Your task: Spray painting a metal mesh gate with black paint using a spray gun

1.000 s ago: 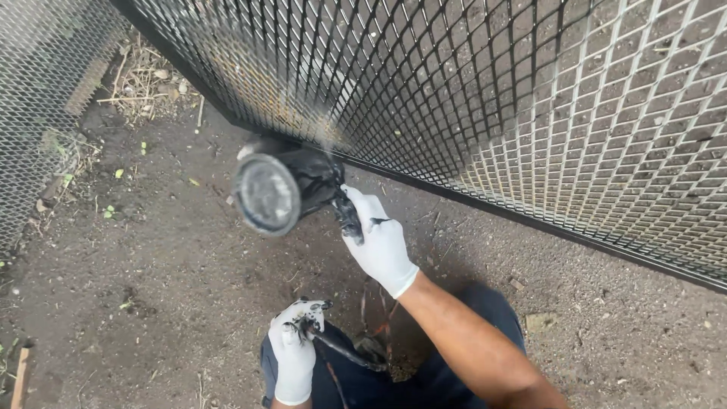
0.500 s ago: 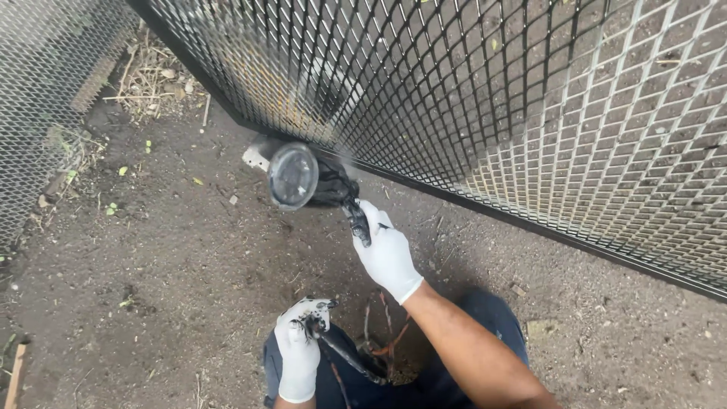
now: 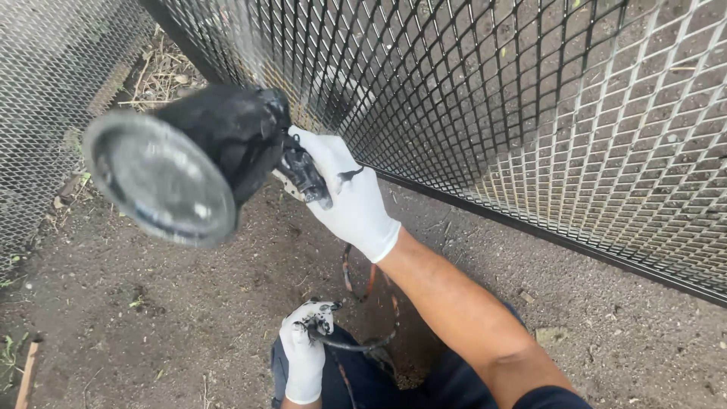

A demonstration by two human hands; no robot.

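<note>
My right hand [image 3: 350, 193], in a white glove stained with black paint, grips a black paint spray gun [image 3: 299, 170] with a large cup [image 3: 185, 163] on top, its lid facing me. The gun points toward a metal mesh fence panel [image 3: 485, 98], and a faint spray mist rises near the nozzle. My left hand [image 3: 303, 356], also gloved, holds a thin dark hose [image 3: 352, 346] low by my knees. Part of the mesh looks black, the right part silvery.
Bare brown dirt ground [image 3: 174, 318] lies below, with dry grass and twigs [image 3: 163, 72] at the upper left. A second silvery mesh panel [image 3: 45, 98] stands at the left. A small stone [image 3: 549, 333] lies at the right.
The spray gun and my right hand have risen toward the camera and shifted left, so the cup now looks much larger. My left hand stays on the hose.
</note>
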